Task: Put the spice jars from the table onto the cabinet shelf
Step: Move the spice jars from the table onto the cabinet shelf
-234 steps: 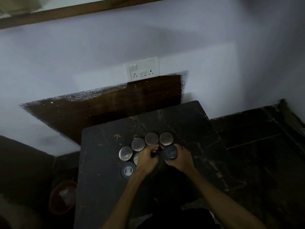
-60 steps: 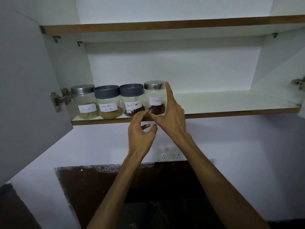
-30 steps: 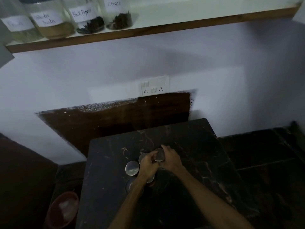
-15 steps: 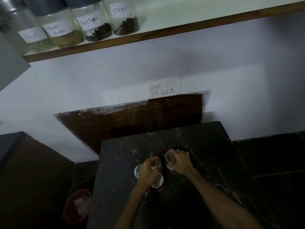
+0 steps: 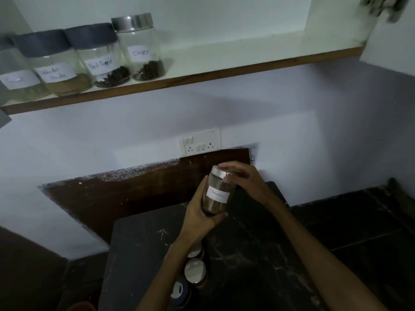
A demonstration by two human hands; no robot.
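I hold a glass spice jar with a silver lid, a white label and brown powder, lifted above the dark table. My left hand cups its base and side. My right hand grips its lid from the right. On the white cabinet shelf stand several labelled jars at the left: the cloves jar, the black pepper jar and a coriander powder jar. More jars remain on the table under my left forearm, among them a silver-lidded jar and a dark-lidded jar.
A switch and socket plate is on the wall between table and shelf. A dark wooden board leans behind the table. The shelf's right part is bare. A cabinet hinge shows at top right. The floor is dark.
Both hands were down among the jars on the table; now they have lifted one silver-lidded jar up off it. My view has tilted up, showing more of the shelf.
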